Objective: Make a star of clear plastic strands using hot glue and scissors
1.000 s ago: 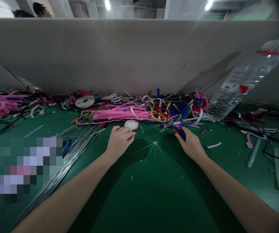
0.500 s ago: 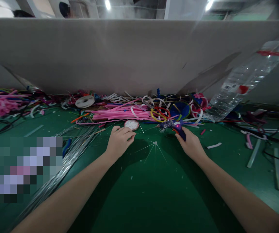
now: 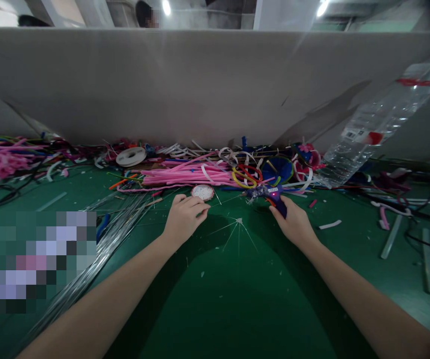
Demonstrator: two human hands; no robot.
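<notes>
My right hand (image 3: 296, 222) is wrapped round the handle of a dark blue hot glue gun (image 3: 280, 199), its nozzle pointing left and crusted with glue. My left hand (image 3: 185, 217) is closed in a pinch on a thin wire (image 3: 224, 201), which runs right to the nozzle tip. Just beyond my left fingers lies a round white pad with a red rim (image 3: 202, 192). Between and below the hands, a small clump with thin wires fanning out (image 3: 239, 221) rests on the green table (image 3: 237, 309). My left fingertips are partly hidden.
Pink pipe cleaners (image 3: 192, 174) lie behind the hands, near scissors with a yellow loop (image 3: 243, 178). A bundle of silvery wires (image 3: 113, 244) stretches beside my left arm. At right stand a clear plastic bottle (image 3: 372, 129) and glue sticks (image 3: 391, 237). A grey partition (image 3: 162, 85) rises behind.
Both hands, the glue gun and the wire stay almost where they were. Beyond the partition, a person's head has moved to the right.
</notes>
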